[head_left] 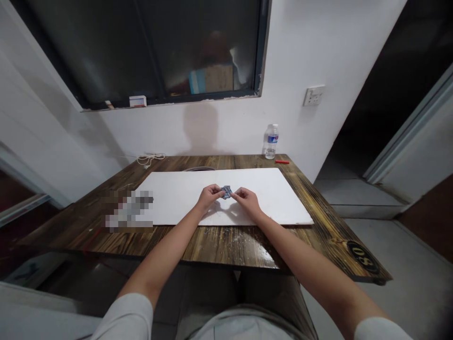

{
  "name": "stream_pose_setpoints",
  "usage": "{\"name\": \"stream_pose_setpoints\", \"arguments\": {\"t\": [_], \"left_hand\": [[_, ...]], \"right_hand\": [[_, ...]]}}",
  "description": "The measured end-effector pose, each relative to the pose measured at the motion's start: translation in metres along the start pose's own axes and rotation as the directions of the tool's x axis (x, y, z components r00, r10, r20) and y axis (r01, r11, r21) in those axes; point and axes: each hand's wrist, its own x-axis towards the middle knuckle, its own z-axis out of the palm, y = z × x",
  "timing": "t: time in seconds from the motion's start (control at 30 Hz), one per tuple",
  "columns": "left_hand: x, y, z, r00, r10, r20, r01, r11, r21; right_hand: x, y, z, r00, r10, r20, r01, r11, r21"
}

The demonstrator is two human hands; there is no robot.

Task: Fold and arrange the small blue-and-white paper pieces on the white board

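Between my two hands is a small flat bluish-grey patterned piece (226, 191), too small to make out its kind. The fingers of my left hand (211, 196) pinch its left edge. At its right edge, my right hand (247, 198) pinches it between thumb and forefinger. Both hands are raised a little over a white board (177, 198), and their shadows fall on it. The board lies flat on a dark wooden table (219, 245).
A water bottle (271, 141) stands at the table's back right, near a red stick-like object (282, 162). A coiled white cord (151, 158) lies at the back left. A blurred-out patch covers the board's left end. A wall with a window (148, 47) rises behind.
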Motion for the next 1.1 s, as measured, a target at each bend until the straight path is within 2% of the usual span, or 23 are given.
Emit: {"name": "stream_pose_setpoints", "arguments": {"t": [0.27, 0.37, 0.43, 0.5, 0.6, 0.73, 0.87, 1.0, 1.1], "left_hand": [[-0.002, -0.004, -0.002, 0.996, 0.029, 0.081, -0.032, 0.999, 0.039], [-0.002, -0.003, -0.001, 0.998, 0.042, 0.047, -0.045, 0.997, 0.064], [0.000, -0.003, -0.001, 0.998, 0.063, -0.011, -0.062, 0.996, 0.071], [0.003, -0.005, -0.002, 0.992, 0.089, -0.085, -0.083, 0.994, 0.067], [0.008, -0.009, -0.005, 0.976, 0.103, -0.191, -0.099, 0.995, 0.033], [0.013, -0.015, -0.009, 0.956, 0.072, -0.283, -0.083, 0.996, -0.027], [0.015, -0.019, -0.009, 0.950, 0.057, -0.307, -0.072, 0.997, -0.039], [0.015, -0.021, -0.009, 0.954, 0.067, -0.294, -0.076, 0.997, -0.020], [0.015, -0.020, -0.009, 0.953, 0.085, -0.291, -0.086, 0.996, 0.012]], "right_hand": [[0.001, 0.007, 0.002, 0.999, -0.031, 0.039, 0.036, 0.991, -0.127], [0.001, 0.005, 0.001, 0.996, -0.064, 0.059, 0.075, 0.976, -0.207], [-0.001, 0.003, 0.001, 0.985, -0.121, 0.123, 0.152, 0.946, -0.286], [-0.003, 0.000, 0.002, 0.954, -0.200, 0.225, 0.273, 0.890, -0.364], [-0.006, -0.004, 0.004, 0.878, -0.284, 0.386, 0.444, 0.784, -0.434], [-0.007, -0.010, 0.006, 0.799, -0.227, 0.557, 0.536, 0.690, -0.487], [-0.007, -0.017, 0.006, 0.771, -0.179, 0.611, 0.562, 0.641, -0.522], [-0.008, -0.021, 0.005, 0.754, -0.186, 0.630, 0.593, 0.605, -0.531], [-0.008, -0.022, 0.003, 0.720, -0.198, 0.665, 0.642, 0.552, -0.531]]}}
